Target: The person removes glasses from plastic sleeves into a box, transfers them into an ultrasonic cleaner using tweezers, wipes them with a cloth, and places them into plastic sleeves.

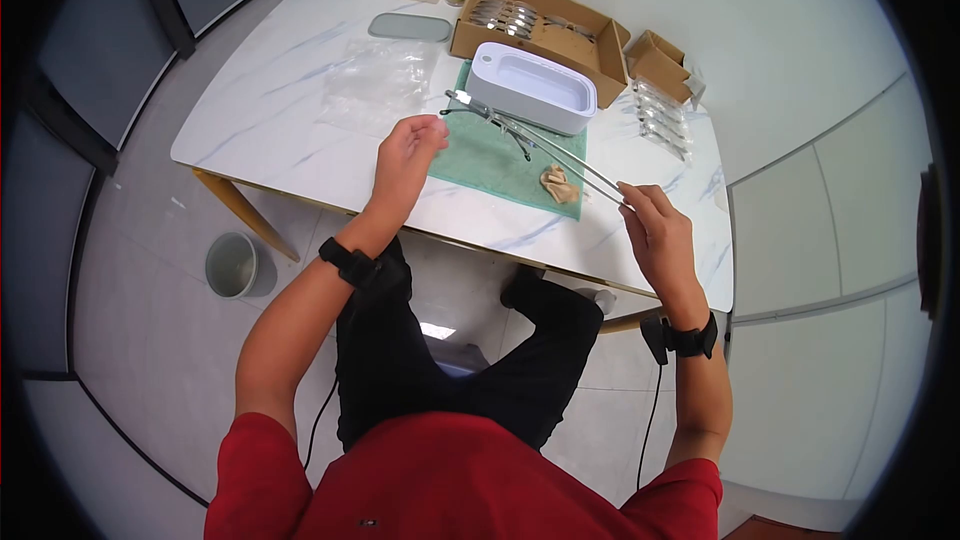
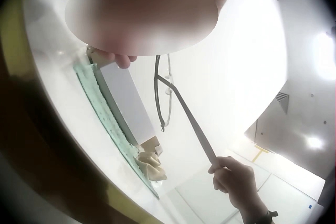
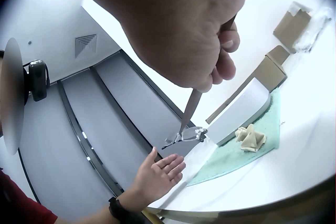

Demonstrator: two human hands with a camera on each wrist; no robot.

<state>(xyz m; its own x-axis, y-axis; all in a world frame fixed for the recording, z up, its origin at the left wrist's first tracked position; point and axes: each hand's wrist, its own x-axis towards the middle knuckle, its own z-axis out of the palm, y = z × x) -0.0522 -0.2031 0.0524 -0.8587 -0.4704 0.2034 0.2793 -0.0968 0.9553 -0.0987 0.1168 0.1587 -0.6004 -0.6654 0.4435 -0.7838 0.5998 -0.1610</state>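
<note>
Glasses [image 2: 157, 98], one pair, hang from tweezers [image 2: 194, 121] the right hand [image 1: 660, 238] grips; left hand's [image 1: 408, 155] fingers straight, released; head view, upper centre: one box [image 1: 612, 58] holds several spare pairs [image 1: 503, 16].

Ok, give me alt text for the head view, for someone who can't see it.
A person's right hand holds long tweezers gripping glasses above a green cloth, with the left hand close by. Beyond them on the table are a white tub and a cardboard box holding more glasses.
</note>
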